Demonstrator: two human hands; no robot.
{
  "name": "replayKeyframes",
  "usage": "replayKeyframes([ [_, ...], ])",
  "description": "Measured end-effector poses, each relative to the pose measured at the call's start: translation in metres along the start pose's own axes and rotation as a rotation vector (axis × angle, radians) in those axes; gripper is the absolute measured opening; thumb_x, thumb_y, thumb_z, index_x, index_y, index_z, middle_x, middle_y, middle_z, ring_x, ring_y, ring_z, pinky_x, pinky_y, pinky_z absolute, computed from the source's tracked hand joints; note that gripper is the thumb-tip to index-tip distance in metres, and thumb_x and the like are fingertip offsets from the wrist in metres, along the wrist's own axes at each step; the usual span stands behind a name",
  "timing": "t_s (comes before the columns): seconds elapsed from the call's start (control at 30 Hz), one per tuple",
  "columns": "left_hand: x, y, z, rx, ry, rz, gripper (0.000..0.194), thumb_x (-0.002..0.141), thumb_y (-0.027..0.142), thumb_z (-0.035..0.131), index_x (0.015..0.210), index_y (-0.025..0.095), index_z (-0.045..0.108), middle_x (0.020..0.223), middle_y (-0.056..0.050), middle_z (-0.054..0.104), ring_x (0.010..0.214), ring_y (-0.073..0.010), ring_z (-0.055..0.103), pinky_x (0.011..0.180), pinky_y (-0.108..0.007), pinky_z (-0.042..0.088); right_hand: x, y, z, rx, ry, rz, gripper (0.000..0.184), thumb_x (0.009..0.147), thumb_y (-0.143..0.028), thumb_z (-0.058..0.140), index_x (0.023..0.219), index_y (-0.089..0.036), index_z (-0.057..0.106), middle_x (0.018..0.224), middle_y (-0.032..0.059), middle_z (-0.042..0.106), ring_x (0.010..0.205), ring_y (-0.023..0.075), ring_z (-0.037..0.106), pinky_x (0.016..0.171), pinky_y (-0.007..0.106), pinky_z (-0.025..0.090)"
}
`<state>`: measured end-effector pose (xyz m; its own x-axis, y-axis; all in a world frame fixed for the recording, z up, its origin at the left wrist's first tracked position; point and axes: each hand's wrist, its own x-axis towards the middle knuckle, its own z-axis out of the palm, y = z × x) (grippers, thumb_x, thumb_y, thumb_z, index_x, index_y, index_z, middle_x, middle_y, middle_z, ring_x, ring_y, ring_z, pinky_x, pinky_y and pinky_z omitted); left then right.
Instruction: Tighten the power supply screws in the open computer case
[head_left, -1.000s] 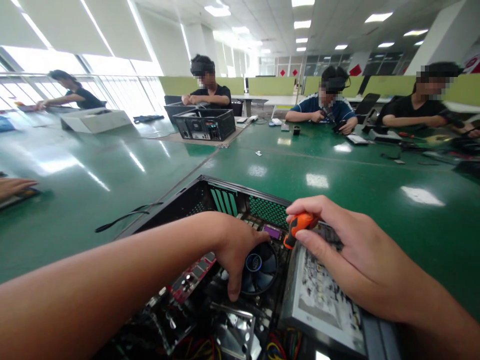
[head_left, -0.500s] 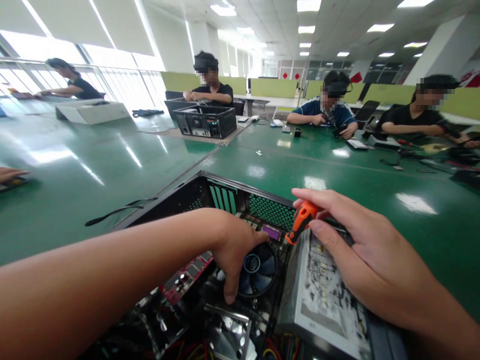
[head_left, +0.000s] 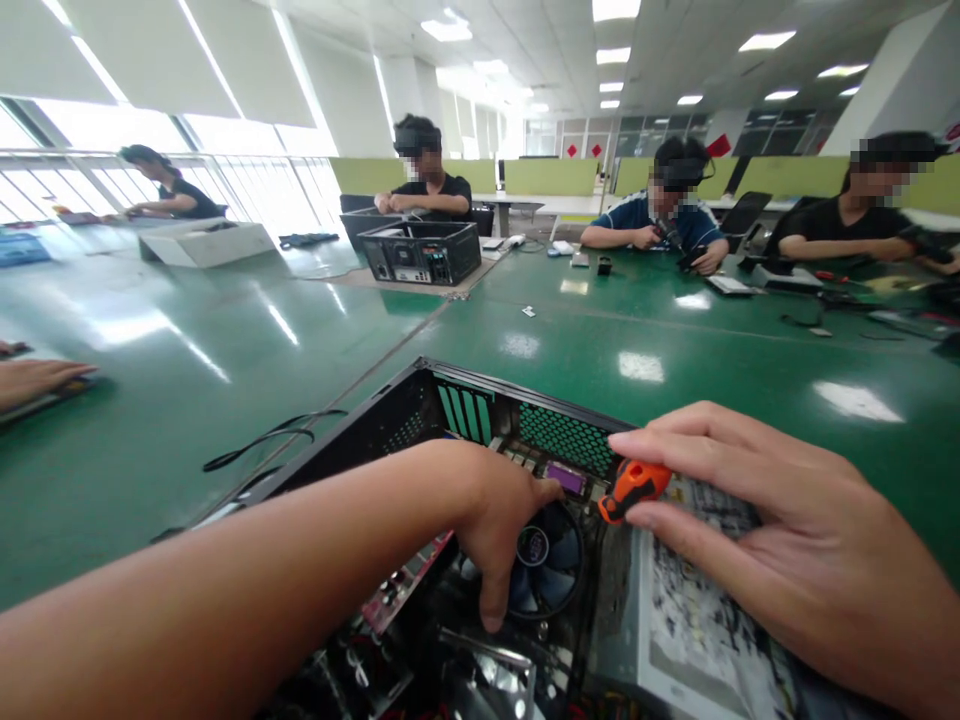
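An open black computer case (head_left: 420,400) lies on the green table in front of me. My left hand (head_left: 499,520) reaches into it, fingers curled down over the edge of the round CPU fan (head_left: 551,560). My right hand (head_left: 780,540) rests over the grey power supply (head_left: 697,640) and pinches an orange-handled screwdriver (head_left: 634,485) between thumb and fingers. A red board (head_left: 409,590) shows under my left forearm.
A black cable (head_left: 262,440) lies left of the case. Another black case (head_left: 420,252) stands farther back. Several people sit around the green table (head_left: 225,350); a hand (head_left: 34,378) rests at the left edge. A white box (head_left: 206,242) sits at the back left.
The view has shifted so the case and both hands sit slightly lower and to the right. My right hand's fingers have stretched out flatter over the screwdriver. My left hand stays on the fan.
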<state>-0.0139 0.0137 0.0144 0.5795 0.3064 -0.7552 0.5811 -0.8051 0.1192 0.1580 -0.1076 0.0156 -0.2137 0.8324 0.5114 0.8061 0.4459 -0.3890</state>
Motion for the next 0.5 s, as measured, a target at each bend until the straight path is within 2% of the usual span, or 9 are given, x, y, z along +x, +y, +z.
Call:
replayKeyframes([
  [0.13, 0.002, 0.001, 0.001, 0.013, 0.030, 0.013, 0.125, 0.038, 0.031, 0.077, 0.144, 0.023, 0.011, 0.144, -0.011, 0.033, 0.126, -0.0318, 0.038, 0.102, -0.040, 0.033, -0.001, 0.001, 0.001, 0.009, 0.012, -0.018, 0.028, 0.083, -0.023, 0.057, 0.111, -0.028, 0.058, 0.107, 0.0002, 0.063, 0.096, 0.0146, 0.060, 0.080, 0.025, 0.050],
  [0.3, 0.002, 0.000, -0.001, -0.014, 0.013, 0.021, 0.126, 0.037, 0.033, 0.077, 0.144, 0.024, 0.012, 0.141, -0.011, 0.038, 0.122, -0.0340, 0.043, 0.098, -0.043, 0.037, -0.009, 0.000, -0.003, 0.058, 0.109, -0.045, 0.039, 0.083, -0.015, 0.055, 0.120, -0.027, 0.052, 0.115, 0.0001, 0.063, 0.101, 0.0149, 0.061, 0.086, 0.025, 0.049],
  [0.33, 0.002, -0.001, 0.000, -0.021, 0.001, 0.026, 0.126, 0.036, 0.034, 0.077, 0.144, 0.023, 0.013, 0.140, -0.012, 0.039, 0.121, -0.0349, 0.043, 0.097, -0.043, 0.038, -0.012, -0.001, -0.005, 0.091, 0.103, -0.058, 0.040, 0.082, -0.015, 0.056, 0.120, -0.028, 0.052, 0.116, -0.0007, 0.063, 0.101, 0.0151, 0.061, 0.086, 0.025, 0.049],
  [0.43, 0.003, -0.002, 0.004, -0.045, 0.075, 0.050, 0.121, 0.037, 0.033, 0.077, 0.143, 0.024, 0.019, 0.136, -0.010, 0.046, 0.119, -0.0348, 0.045, 0.096, -0.043, 0.038, -0.017, -0.008, -0.010, 0.195, 0.026, -0.084, 0.038, 0.081, -0.015, 0.057, 0.115, -0.032, 0.055, 0.111, -0.0034, 0.065, 0.100, 0.0152, 0.062, 0.083, 0.024, 0.051],
  [0.5, 0.004, -0.003, 0.006, -0.057, 0.063, 0.066, 0.119, 0.037, 0.031, 0.077, 0.142, 0.025, 0.021, 0.134, -0.008, 0.049, 0.118, -0.0338, 0.047, 0.096, -0.041, 0.039, -0.018, -0.014, -0.011, 0.226, -0.012, -0.113, 0.037, 0.081, -0.015, 0.057, 0.114, -0.031, 0.055, 0.108, -0.0030, 0.067, 0.098, 0.0164, 0.063, 0.082, 0.025, 0.052],
])
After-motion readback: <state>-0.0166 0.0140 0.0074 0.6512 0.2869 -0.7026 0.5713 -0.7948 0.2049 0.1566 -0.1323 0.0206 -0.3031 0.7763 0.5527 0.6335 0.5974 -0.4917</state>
